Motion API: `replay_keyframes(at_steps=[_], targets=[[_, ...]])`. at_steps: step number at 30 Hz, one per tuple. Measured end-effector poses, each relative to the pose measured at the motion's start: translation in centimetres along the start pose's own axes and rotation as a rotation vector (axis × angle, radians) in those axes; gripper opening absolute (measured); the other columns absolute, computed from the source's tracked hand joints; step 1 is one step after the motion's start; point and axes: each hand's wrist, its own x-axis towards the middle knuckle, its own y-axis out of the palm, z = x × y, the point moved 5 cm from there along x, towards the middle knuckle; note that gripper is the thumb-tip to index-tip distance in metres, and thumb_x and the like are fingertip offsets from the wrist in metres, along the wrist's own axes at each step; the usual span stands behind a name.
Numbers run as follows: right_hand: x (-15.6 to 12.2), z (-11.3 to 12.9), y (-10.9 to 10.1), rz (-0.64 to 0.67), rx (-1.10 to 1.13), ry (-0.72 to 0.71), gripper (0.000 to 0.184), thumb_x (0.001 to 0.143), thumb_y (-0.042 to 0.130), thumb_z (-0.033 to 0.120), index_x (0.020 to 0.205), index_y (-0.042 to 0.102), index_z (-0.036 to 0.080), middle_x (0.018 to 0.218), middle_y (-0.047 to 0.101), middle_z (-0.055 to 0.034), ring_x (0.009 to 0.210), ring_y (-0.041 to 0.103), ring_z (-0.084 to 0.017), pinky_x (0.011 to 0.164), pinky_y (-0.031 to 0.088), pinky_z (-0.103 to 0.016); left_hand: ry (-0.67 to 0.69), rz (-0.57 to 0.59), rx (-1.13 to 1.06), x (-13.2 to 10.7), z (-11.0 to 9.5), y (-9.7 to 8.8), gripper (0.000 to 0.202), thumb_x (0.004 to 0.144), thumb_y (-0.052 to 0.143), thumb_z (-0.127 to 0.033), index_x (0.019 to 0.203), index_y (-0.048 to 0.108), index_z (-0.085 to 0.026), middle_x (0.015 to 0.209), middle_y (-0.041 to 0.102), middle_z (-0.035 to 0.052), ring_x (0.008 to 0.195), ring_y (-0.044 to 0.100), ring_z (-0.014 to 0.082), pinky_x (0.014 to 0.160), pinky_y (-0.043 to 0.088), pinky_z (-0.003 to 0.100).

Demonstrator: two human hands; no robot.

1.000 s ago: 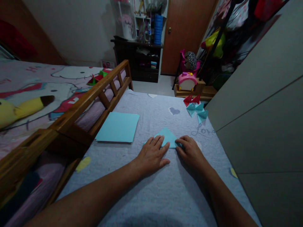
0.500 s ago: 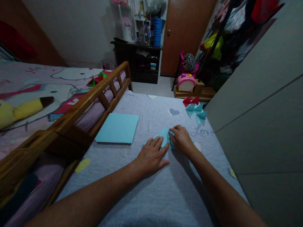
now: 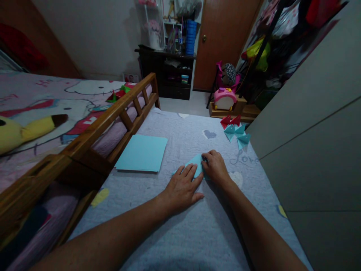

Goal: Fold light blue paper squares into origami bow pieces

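A light-blue sheet of paper (image 3: 198, 161), folded to a point at its far side, lies on the bed cover, partly hidden under both hands. My left hand (image 3: 184, 186) rests on its left part with the fingers spread and flat. My right hand (image 3: 216, 165) has its fingers curled and bunched at the right edge of the paper, gripping or pressing it there. To the left lies a neat stack of light-blue paper sheets (image 3: 141, 153). Beyond my right hand sit several light-blue folded paper shapes (image 3: 237, 133) and red folded paper shapes (image 3: 230, 121).
A wooden bed rail (image 3: 113, 116) runs along the left, with a yellow plush toy (image 3: 31, 130) on the bedding behind it. A pale cabinet panel (image 3: 316, 150) borders the right. Past the bed's far edge stand a dark shelf unit (image 3: 166, 71) and a pink toy case (image 3: 225, 98).
The whole view has shifted slightly, so things appear a little further right. My left hand stays flat on the paper; my right hand has barely moved along its right edge.
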Motion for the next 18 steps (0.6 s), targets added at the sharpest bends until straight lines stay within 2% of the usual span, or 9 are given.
replay_keyframes(at_steps=[6,12,15,18], targets=[[0.0,-0.2,-0.2,0.017,0.035,0.043,0.017,0.087,0.059,0.016,0.101,0.07,0.015,0.1,0.064,-0.011,0.098,0.056,-0.024,0.089,0.041,-0.033,0.0,0.01,-0.009,0.0,0.0,-0.1,0.07,0.093,0.049,-0.063,0.15,0.037,-0.023,0.155,0.039,0.0185,0.142,0.038,0.0352,0.115,0.028,0.049],[-0.1,0.0,-0.4,0.072,-0.028,0.076,0.023,0.087,0.059,0.022,0.107,0.067,0.014,0.104,0.063,-0.0126,0.099,0.056,-0.025,0.088,0.039,-0.032,0.013,0.003,-0.059,0.0,0.2,-0.4,0.066,0.095,0.049,-0.059,0.148,0.041,-0.021,0.153,0.042,0.0184,0.14,0.04,0.0357,0.113,0.031,0.05],[-0.3,-0.2,-0.4,0.119,-0.074,0.091,0.024,0.087,0.061,0.028,0.106,0.065,0.014,0.105,0.063,-0.0139,0.098,0.057,-0.026,0.086,0.04,-0.032,0.013,-0.033,-0.107,0.2,0.5,-0.7,0.056,0.096,0.052,-0.053,0.141,0.049,-0.02,0.148,0.048,0.0165,0.135,0.044,0.0337,0.111,0.035,0.049],[-0.3,-0.6,-0.4,0.169,-0.091,0.106,0.025,0.086,0.063,0.032,0.103,0.064,0.013,0.103,0.065,-0.0141,0.097,0.059,-0.026,0.083,0.039,-0.032,0.014,-0.099,-0.16,0.5,1.0,-1.0,0.038,0.098,0.053,-0.042,0.128,0.059,-0.019,0.135,0.058,0.0132,0.127,0.051,0.0296,0.105,0.041,0.046]])
